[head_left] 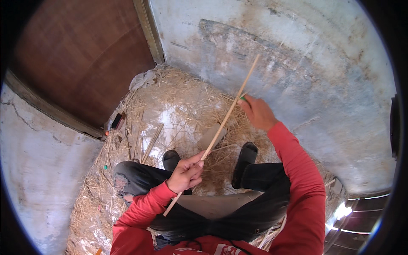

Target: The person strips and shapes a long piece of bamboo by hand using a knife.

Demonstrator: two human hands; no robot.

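A long, thin, pale wooden stick [229,111] slants from above my lap up toward the wall. My left hand [185,174] is closed around its lower part, and the short lower end sticks out below the hand near my thigh. Farther up the stick, my right hand [258,112] is closed on a small green object [242,97]. Only a bit of green shows at the fingers, touching or very close to the stick; the rest is hidden in the hand, so its kind cannot be made out.
Straw-like shavings [187,91] cover the floor. A beige-grey block [211,137] lies between my feet in black slippers [245,159]. To the left are some wooden strips [153,142] and a small dark object [116,121]. A brown door [85,55] and a stained wall [306,85] stand close ahead.
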